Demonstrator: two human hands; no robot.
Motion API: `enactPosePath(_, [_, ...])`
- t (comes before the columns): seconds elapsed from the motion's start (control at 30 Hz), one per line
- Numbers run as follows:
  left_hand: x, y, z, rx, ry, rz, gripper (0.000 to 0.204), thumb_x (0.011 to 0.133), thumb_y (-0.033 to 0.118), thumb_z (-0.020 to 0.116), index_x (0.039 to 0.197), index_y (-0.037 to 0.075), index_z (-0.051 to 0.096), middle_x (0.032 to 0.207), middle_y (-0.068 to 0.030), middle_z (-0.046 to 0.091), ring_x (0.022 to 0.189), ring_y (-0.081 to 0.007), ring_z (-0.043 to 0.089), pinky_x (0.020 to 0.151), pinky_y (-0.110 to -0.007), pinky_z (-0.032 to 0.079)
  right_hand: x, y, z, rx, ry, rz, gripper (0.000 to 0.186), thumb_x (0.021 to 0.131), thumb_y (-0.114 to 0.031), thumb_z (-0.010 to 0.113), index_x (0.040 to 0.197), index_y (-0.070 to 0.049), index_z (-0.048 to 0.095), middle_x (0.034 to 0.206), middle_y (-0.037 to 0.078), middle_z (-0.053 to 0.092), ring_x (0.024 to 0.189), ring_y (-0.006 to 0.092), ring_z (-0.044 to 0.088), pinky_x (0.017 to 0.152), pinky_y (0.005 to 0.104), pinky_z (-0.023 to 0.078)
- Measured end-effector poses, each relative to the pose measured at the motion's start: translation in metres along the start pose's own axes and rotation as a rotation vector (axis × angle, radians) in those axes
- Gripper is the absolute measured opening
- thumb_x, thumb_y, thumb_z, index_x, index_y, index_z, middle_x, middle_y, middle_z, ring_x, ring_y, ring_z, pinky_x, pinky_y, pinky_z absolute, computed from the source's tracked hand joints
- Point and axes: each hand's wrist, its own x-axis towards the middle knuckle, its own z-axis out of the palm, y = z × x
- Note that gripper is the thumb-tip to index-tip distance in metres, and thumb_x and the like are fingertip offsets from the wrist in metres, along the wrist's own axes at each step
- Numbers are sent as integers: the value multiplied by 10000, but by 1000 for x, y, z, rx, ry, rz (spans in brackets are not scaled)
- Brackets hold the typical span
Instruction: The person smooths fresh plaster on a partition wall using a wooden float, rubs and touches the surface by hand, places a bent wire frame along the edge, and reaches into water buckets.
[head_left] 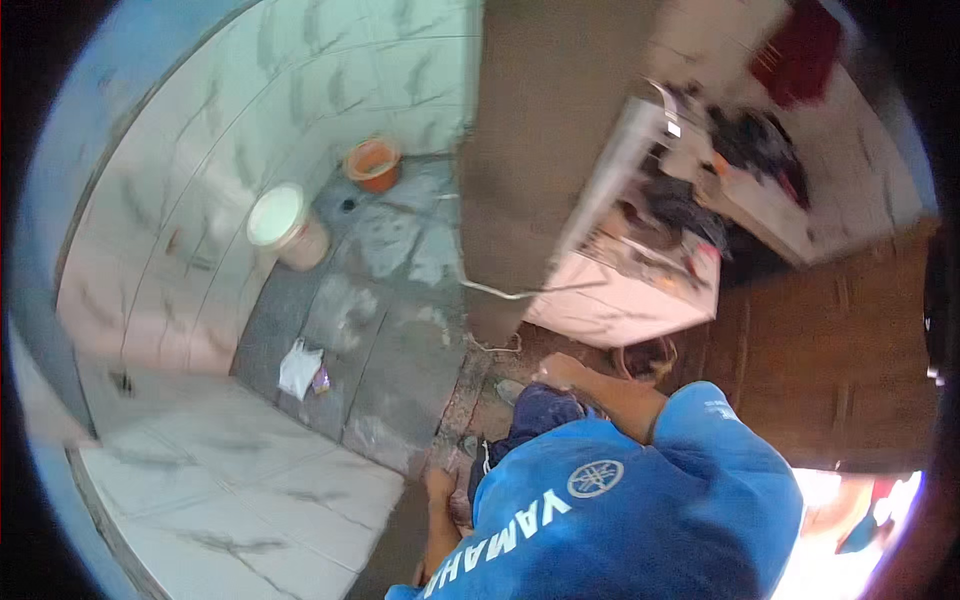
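Note:
My right hand (pixel 562 371) is at the dark blue trousers (pixel 540 412), by my knee, with the arm bent. Blur hides its fingers, and nothing can be made out in it. Lower down, my left hand (pixel 440 484) hangs beside my leg, close to the rough strip of floor (pixel 462 400) along the doorway. Its fingers are too small and smeared to read. A blue shirt (pixel 640 500) covers my upper body. On the grey tiled floor (pixel 395 340) to the left lie a white plastic bag (pixel 298 370) and a small purple packet (pixel 321 380).
A white bucket (pixel 290 225) stands by the tiled wall, with an orange tub (pixel 372 165) farther back. A brown wall (pixel 540 130) divides this floor from a tiled counter (pixel 625 300) heaped with clutter. A brown wooden panel (pixel 830 350) is at the right.

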Motion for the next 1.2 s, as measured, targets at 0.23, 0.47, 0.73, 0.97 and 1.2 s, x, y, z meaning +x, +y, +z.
enactPosePath(0.23, [22, 34, -79, -488, -237, 461, 314, 896, 223, 660, 1160, 59, 701, 967, -164, 725, 844, -246, 685, 723, -355, 533, -17, 37, 25, 415, 767, 103, 332, 879, -319, 582, 920, -20, 719, 963, 228, 707, 939, 405, 676, 852, 483, 526])
enactPosePath(0.47, [33, 27, -88, 91, -539, 413, 395, 909, 332, 641, 1173, 42, 692, 1048, -147, 725, 929, -275, 680, 802, -388, 529, -52, 114, -96, 623, 1409, 485, 219, 850, -225, 711, 982, -53, 682, 968, 172, 679, 970, 376, 630, 866, 464, 496])
enactPosePath(0.73, [64, 102, -131, 86, -539, 277, 487, 908, 436, 631, 1175, 32, 678, 1109, -195, 705, 1044, -343, 669, 880, -416, 526, -73, 296, -219, 173, 1506, 871, 658, 812, -271, 770, 1369, -80, 476, 1375, 188, 486, 1273, 377, 463, 1027, 473, 417])
enactPosePath(0.97, [64, 59, -144, -238, -284, 214, 755, 866, 359, 790, 1484, 169, 401, 1298, -166, 588, 1111, -277, 595, 883, -398, 542, -42, 397, -305, -88, 1054, 1186, 1241, 707, -583, 803, 1615, -201, 47, 1633, 161, 207, 1493, 306, 241, 1149, 496, 311])
enactPosePath(1.2, [95, 39, -207, -299, -135, 59, 598, 908, 304, 745, 1413, 138, 471, 1229, -118, 590, 974, -220, 595, 727, -363, 546, -39, 430, -317, -51, 1227, 1053, 431, 980, -252, 538, 1398, -151, 510, 1431, 89, 510, 1311, 302, 489, 987, 492, 472])
